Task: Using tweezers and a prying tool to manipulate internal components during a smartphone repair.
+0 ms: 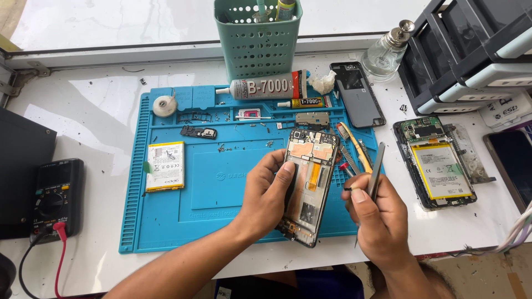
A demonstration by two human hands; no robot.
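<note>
Centrally, over the blue mat (pixel 221 221), the left hand (pixel 266 196) has its grip closed round the left edge of an opened phone frame (pixel 308 185), thumb pressed on its inner face, the frame tilted up off the mat. At its 3 o'clock the right hand (pixel 379 218) pinches metal tweezers (pixel 377 177), fingers closed on them, tips pointing up. A loose battery (pixel 165 166) lies at 9 o'clock of the frame, a glue tube (pixel 266 87) at 11 o'clock, and a second opened phone (pixel 438 163) rests on the white worktop (pixel 100 105) at 3 o'clock, well apart.
</note>
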